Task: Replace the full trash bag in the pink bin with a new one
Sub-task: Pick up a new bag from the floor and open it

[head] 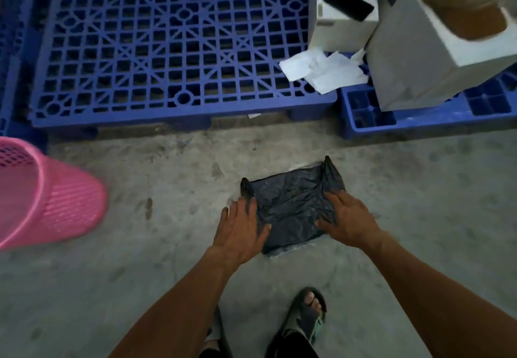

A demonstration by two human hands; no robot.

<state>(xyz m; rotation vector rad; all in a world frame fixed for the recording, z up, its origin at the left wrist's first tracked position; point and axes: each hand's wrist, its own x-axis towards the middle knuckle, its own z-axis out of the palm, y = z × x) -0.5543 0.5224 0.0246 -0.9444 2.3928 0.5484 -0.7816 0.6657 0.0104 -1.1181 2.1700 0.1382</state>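
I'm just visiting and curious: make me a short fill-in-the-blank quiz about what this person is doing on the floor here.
1. Both hands, the left hand and the right hand, rest on a folded ____ plastic bag.
2. The bag lies on the bare concrete ____.
3. The pink bin lies tipped on its ____, to the person's left.
4. Behind the bag sits a ____ plastic pallet.

Missing words: black; floor; side; blue
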